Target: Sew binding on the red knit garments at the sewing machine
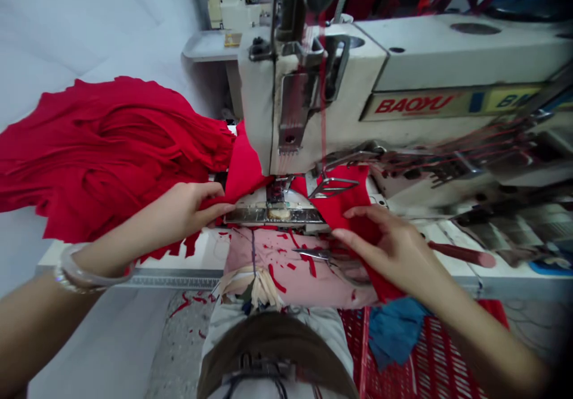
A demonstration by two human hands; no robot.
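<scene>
A piece of red fabric (245,163) runs under the head of a white sewing machine (259,101). On its left side my left hand (194,208) pinches the near edge between thumb and fingers. My right hand (387,241) is on the right part of the red cloth, thumb and forefinger curved at its edge, the other fingers partly hidden. Between the hands sit the presser foot (276,190) and metal needle plate (250,215). A wire guard (333,188) stands over the cloth near my right fingertips.
A large heap of red cut pieces (120,154) lies left. Thread snips (313,254) rest on pink cloth (268,291) among red scraps. A red-handled tool (463,254) lies right. Below are a red plastic crate (430,363) and blue cloth (396,330). Red threads run down the machine.
</scene>
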